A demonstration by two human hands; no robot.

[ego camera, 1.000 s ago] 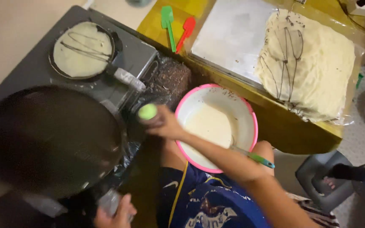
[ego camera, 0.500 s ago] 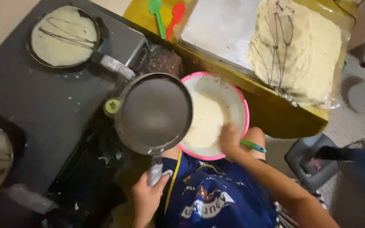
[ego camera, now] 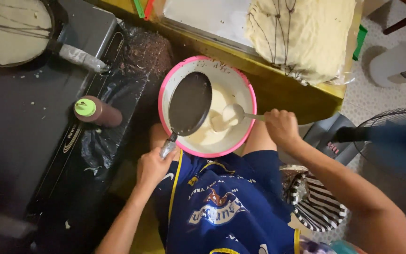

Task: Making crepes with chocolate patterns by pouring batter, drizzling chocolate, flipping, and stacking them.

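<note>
While left hand (ego camera: 153,167) clamps dark pan (ego camera: 190,103) handle, tilted over pink-rimmed bowl (ego camera: 249,123), right hand (ego camera: 282,127) at 3 o'clock grips ladle (ego camera: 229,116) in batter. Step: loading pan; next likely needs steady pour, swirl.

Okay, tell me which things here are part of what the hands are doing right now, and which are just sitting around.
In use:
left hand holding the dark pan tilted over the pink bowl
right hand holding the ladle in the batter

Lying about:
green-capped bottle
second pan on the stove
crepe stack
fan
</note>
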